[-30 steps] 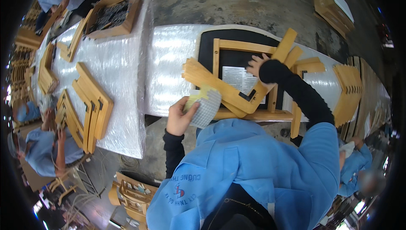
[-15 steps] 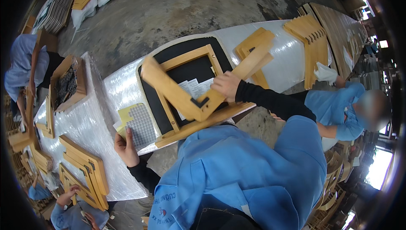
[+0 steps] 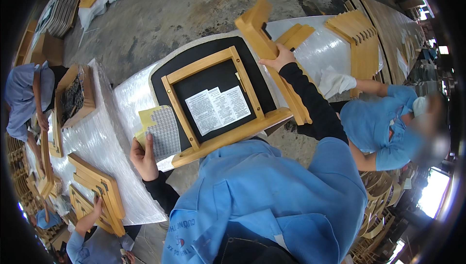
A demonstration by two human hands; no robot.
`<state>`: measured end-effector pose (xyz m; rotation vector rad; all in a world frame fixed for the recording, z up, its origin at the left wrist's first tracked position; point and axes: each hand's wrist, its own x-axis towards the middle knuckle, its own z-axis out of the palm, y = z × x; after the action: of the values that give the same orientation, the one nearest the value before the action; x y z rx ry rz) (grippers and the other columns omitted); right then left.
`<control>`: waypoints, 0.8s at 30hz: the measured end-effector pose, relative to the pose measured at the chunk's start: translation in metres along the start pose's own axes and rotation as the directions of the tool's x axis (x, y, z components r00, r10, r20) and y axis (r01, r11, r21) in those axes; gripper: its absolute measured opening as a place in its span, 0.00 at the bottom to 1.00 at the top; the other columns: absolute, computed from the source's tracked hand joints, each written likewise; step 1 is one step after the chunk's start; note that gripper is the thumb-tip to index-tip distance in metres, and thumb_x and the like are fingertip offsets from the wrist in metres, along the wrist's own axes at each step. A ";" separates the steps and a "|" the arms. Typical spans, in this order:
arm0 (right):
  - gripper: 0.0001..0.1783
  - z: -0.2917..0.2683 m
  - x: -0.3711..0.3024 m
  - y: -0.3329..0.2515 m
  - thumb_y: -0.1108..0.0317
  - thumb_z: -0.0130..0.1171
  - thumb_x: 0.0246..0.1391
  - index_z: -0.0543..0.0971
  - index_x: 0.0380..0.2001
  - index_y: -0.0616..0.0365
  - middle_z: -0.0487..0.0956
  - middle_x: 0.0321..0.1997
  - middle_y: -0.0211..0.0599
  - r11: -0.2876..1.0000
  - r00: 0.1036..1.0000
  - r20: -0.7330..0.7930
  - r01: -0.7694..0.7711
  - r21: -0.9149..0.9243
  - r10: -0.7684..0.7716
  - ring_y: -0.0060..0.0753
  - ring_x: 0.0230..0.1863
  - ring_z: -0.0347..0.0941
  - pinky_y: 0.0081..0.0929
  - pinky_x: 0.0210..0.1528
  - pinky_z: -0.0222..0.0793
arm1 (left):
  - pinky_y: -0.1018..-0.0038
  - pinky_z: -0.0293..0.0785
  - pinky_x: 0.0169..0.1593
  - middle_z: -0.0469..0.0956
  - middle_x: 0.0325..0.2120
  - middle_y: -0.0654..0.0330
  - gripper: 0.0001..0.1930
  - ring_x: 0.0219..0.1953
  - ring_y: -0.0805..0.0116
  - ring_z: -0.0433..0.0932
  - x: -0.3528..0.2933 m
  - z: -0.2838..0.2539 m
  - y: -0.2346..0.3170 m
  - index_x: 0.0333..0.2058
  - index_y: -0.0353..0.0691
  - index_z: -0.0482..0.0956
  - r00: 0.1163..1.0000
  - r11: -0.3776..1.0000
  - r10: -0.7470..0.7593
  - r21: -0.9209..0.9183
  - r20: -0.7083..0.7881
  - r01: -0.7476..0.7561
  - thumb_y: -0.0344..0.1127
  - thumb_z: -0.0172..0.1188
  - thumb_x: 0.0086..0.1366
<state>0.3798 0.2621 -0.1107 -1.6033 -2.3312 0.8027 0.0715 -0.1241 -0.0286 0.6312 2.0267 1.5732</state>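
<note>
My right hand (image 3: 279, 60) is closed round an L-shaped wooden frame piece (image 3: 260, 33) with a black bracket in its corner. It holds the piece up at the right end of a black panel (image 3: 221, 75) with a pale rim. On that panel lies a wooden frame (image 3: 199, 70) with a thicker bar along its near side. Inside the frame are several white printed labels (image 3: 217, 108). My left hand (image 3: 143, 158) pinches the near edge of a sticker sheet (image 3: 164, 130) with yellow backing, thumb on top, left of the frame.
Plastic-wrapped stacks (image 3: 124, 176) carry more wooden pieces (image 3: 99, 181) at left. A box of dark parts (image 3: 77, 96) stands far left. Bracketed wooden pieces (image 3: 357, 41) are at far right. A co-worker (image 3: 376, 128) with a white cloth stands close on my right; others work at left.
My right hand has lifted the L-shaped piece off the framed panel and swung it right and away, uncovering the labels. My left hand stays at the sticker sheet.
</note>
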 end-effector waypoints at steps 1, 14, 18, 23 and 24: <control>0.44 0.001 0.003 0.007 0.43 0.78 0.30 0.77 0.46 0.63 0.80 0.47 0.53 0.999 1.000 -0.002 -0.026 0.036 0.026 0.50 0.50 0.77 0.38 0.53 0.72 | 0.82 0.69 0.42 0.81 0.34 0.62 0.09 0.36 0.81 0.75 0.000 0.000 0.002 0.40 0.31 0.78 1.000 1.000 -0.010 0.001 -0.009 0.010 0.33 0.60 0.69; 0.37 0.066 0.007 0.140 0.51 0.78 0.32 0.77 0.43 0.62 0.78 0.45 0.50 0.987 0.989 -0.071 -0.135 -0.084 0.130 0.53 0.49 0.75 0.42 0.53 0.71 | 0.82 0.70 0.43 0.81 0.36 0.62 0.09 0.36 0.81 0.75 0.011 0.014 0.011 0.42 0.31 0.78 0.999 0.999 -0.033 0.038 -0.011 0.033 0.32 0.60 0.69; 0.42 0.084 -0.004 0.142 0.49 0.75 0.36 0.73 0.54 0.56 0.73 0.57 0.46 0.937 0.956 -0.043 -0.293 -0.190 0.290 0.50 0.59 0.69 0.44 0.59 0.68 | 0.83 0.69 0.43 0.82 0.36 0.62 0.10 0.37 0.81 0.76 0.014 0.021 0.014 0.42 0.31 0.78 0.999 0.995 -0.040 0.087 -0.023 0.042 0.32 0.60 0.69; 0.44 0.090 -0.012 0.121 0.48 0.75 0.35 0.72 0.54 0.59 0.75 0.54 0.52 0.977 0.980 0.020 -0.194 -0.083 0.196 0.53 0.57 0.71 0.41 0.58 0.68 | 0.83 0.69 0.42 0.82 0.36 0.62 0.09 0.37 0.82 0.76 0.019 0.038 0.010 0.42 0.31 0.78 0.998 0.993 -0.067 0.094 0.001 0.066 0.32 0.60 0.69; 0.44 0.090 -0.010 0.123 0.48 0.75 0.35 0.72 0.54 0.60 0.76 0.53 0.53 0.977 0.979 0.024 -0.199 -0.071 0.201 0.53 0.57 0.71 0.41 0.58 0.68 | 0.83 0.69 0.42 0.82 0.36 0.62 0.09 0.37 0.82 0.76 0.022 0.042 0.009 0.43 0.30 0.78 0.998 0.993 -0.063 0.101 0.022 0.061 0.31 0.60 0.69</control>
<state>0.4414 0.2565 -0.2497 -1.8918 -2.2664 0.7998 0.0817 -0.0767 -0.0306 0.6158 2.0970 1.4280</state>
